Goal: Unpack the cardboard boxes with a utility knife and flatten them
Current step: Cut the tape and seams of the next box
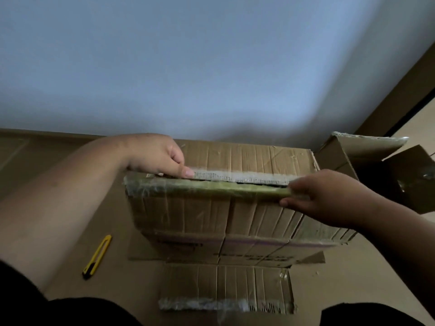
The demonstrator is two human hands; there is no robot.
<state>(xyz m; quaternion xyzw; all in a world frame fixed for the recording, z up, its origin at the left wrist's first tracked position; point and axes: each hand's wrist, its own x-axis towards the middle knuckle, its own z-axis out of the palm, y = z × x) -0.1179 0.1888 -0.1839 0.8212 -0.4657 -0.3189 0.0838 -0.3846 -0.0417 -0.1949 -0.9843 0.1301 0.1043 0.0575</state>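
Yellow utility knife (97, 257) lies on the floor near the left forearm, ungripped. Beyond it, the cardboard box (211, 208) runs left to right; the right hand (322, 198) pinches its near flap's taped edge, and the left hand (162, 156) grips the far flap.

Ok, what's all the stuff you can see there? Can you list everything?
cardboard box: one, brown, middle of the floor, top seam parted, near flap edge taped
utility knife: one, yellow and black, on the floor left of the box
open box: one, brown, at the right by the wall
flattened cardboard: brown, on the floor in front of the box
wall: pale blue-grey, behind
left hand: grips the far flap edge
right hand: grips the near flap edge
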